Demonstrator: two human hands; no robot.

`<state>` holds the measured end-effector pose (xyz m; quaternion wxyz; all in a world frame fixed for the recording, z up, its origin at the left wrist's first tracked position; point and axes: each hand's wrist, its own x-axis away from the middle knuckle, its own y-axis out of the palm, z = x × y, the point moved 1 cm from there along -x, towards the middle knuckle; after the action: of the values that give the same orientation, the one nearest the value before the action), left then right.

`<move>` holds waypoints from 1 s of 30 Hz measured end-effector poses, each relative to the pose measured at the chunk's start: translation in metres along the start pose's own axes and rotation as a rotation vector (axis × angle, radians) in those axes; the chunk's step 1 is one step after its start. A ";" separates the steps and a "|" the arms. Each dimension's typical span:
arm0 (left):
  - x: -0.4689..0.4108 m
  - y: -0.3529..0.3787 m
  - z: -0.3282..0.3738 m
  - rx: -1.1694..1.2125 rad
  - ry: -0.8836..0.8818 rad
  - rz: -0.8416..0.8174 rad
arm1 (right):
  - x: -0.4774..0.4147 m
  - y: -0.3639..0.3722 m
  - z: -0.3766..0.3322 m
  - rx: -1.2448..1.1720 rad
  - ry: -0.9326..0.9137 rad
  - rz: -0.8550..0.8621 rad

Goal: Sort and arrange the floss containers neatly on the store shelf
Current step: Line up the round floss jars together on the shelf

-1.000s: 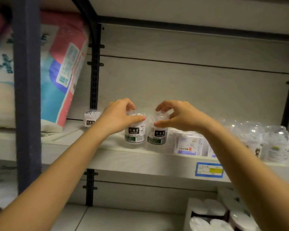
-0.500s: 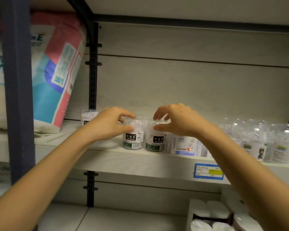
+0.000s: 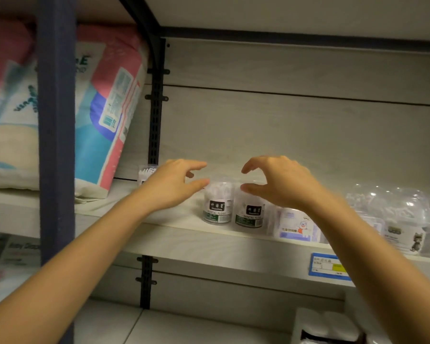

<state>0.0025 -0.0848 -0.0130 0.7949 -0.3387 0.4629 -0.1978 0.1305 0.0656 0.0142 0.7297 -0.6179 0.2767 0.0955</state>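
Floss containers point(image 3: 217, 208) stand two abreast, with a third container point(image 3: 146, 173) behind.

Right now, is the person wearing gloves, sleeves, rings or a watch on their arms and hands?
No gloves and no sleeves in view. The left hand and right hand are bare, with no rings visible. The left forearm and right forearm are bare too, with no watch or bracelet showing.
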 end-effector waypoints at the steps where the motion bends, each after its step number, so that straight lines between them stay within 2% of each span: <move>1: 0.002 -0.008 -0.008 0.016 -0.010 0.042 | 0.000 -0.002 -0.006 -0.014 -0.016 0.058; 4: 0.008 -0.035 -0.037 0.044 -0.059 0.144 | -0.004 -0.005 -0.033 -0.140 -0.030 0.187; 6: 0.010 -0.046 -0.057 0.050 -0.110 0.160 | -0.014 0.000 -0.052 -0.192 -0.026 0.199; 11: -0.006 -0.051 -0.100 0.065 -0.172 0.141 | -0.053 0.028 -0.095 -0.234 0.009 0.062; 15: -0.035 -0.034 -0.107 0.035 -0.212 0.077 | -0.091 0.047 -0.117 -0.178 0.096 -0.039; 19: -0.052 -0.022 -0.108 0.009 -0.329 0.014 | -0.119 0.062 -0.121 -0.189 0.224 -0.098; 24: -0.056 -0.006 -0.122 0.043 -0.493 -0.071 | -0.127 0.084 -0.124 -0.321 0.272 -0.212; 30: -0.058 0.003 -0.131 0.236 -0.541 0.000 | -0.132 0.098 -0.117 -0.401 0.297 -0.129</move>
<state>-0.1401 -0.0924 -0.0248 0.9233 -0.2845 0.2080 -0.1527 -0.0590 0.0023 -0.0101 0.5487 -0.7738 0.3163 0.0098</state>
